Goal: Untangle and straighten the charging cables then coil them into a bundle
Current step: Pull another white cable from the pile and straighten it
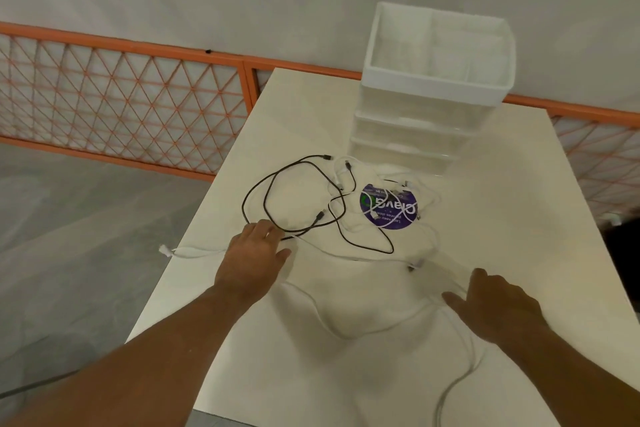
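Head: left hand [252, 255] palm-down at black cable [318, 218], grip unclear; right hand [500, 305] fingers [453, 300] spread.

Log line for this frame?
phase: untangling | left hand: at black cable | right hand: at white cable | state: tangled, uncoiled

The black cables [244, 203] stand out sharply on the cream table [519, 218], while the white cables [197, 254] nearly vanish against it. The round sticker [388, 206] is purple with white lettering and a green mark. The drawer unit [412, 135] is white, the fence [121, 42] orange with diamond lattice netting, and the floor [69, 218] grey.
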### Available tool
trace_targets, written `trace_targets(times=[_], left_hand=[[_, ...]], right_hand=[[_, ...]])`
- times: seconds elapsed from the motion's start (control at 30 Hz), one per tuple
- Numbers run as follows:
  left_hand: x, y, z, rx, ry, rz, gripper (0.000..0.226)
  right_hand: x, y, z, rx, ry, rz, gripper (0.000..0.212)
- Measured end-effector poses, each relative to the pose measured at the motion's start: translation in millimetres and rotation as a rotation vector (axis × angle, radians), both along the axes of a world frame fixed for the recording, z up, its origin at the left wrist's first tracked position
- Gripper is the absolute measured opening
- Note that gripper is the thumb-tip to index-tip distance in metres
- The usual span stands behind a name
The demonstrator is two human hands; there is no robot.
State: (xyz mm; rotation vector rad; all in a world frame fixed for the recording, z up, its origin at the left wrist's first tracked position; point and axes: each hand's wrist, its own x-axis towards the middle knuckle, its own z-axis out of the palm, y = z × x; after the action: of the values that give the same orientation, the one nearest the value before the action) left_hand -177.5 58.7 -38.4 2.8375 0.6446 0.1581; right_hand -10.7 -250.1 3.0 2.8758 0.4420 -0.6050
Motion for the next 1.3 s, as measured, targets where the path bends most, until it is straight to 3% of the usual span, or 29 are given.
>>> trace_targets(times=[0.17, 0.33, 0.47, 0.6, 0.63, 0.77, 0.9, 1.07, 1.17, 1.3], left_hand=[[30, -32, 7, -0.066, 0.006, -0.124, 0.038], [55, -57, 10, -0.078, 0.021, -0.226, 0.040], [71, -73, 12, -0.066, 0.064, -0.278, 0.041], [84, -87, 14, -0.095, 0.100, -0.292, 0.042], [86, -90, 14, -0.098, 0.108, -0.294, 0.040], [95, -102, 17, -0.094, 0.125, -0.299, 0.039], [100, -110, 19, -0.096, 0.122, -0.306, 0.039], [105, -116, 18, -0.095, 0.150, -0.295, 0.034], [115, -123, 18, 0.023, 0.087, -0.336, 0.021], [130, -142, 7, -0.107, 0.225, -0.293, 0.035]], right_hand=[[2, -23, 7, -0.070, 0.215, -0.021, 0.062], [-3, -38, -1, 0.017, 0.302, -0.069, 0.031], [7, -45, 0, 0.423, 0.491, -0.556, 0.023], [25, -47, 2, 0.557, 0.434, -0.777, 0.021], [27, -45, 1, 0.561, 0.400, -0.765, 0.016], [30, -45, 2, 0.262, 0.120, -0.278, 0.013], [30, -50, 2, 0.137, 0.045, -0.049, 0.023], [31, -62, -2, 0.082, 0.039, 0.068, 0.033], [26, -65, -5, 0.088, 0.065, 0.120, 0.035], [17, -65, -18, 0.204, 0.154, 0.133, 0.041]])
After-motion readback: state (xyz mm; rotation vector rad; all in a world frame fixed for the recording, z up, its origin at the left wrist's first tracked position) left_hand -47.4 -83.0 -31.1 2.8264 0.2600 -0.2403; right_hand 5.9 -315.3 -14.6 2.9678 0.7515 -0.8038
